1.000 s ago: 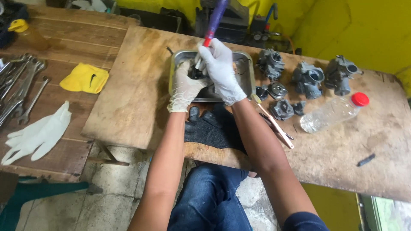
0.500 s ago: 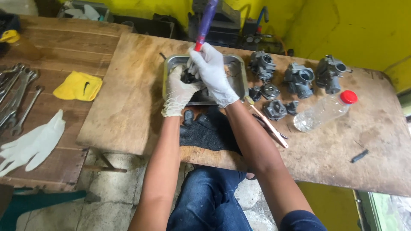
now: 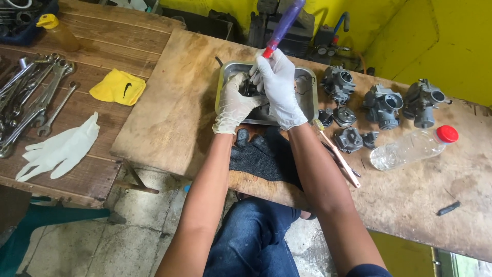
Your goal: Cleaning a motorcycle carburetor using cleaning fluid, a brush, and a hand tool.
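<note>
Both hands wear white gloves and work over a metal tray [image 3: 307, 84] on a wooden board. My left hand [image 3: 234, 102] grips a dark metal part [image 3: 250, 88] inside the tray; most of that part is hidden by the fingers. My right hand [image 3: 277, 84] is closed around a screwdriver with a purple and red handle [image 3: 283, 26], held upright with its tip pointing down into the part.
Three grey carburettors [image 3: 382, 105] and smaller metal parts [image 3: 348, 138] lie right of the tray. A plastic bottle with a red cap [image 3: 412, 149] lies further right. A dark cloth [image 3: 261, 154], a yellow rag [image 3: 118, 87], a spare white glove [image 3: 59, 149] and several wrenches [image 3: 31, 97] lie nearby.
Both hands stay at the tray with the screwdriver upright on the part. The view has shifted slightly, so the tray and hands sit a little higher in the picture.
</note>
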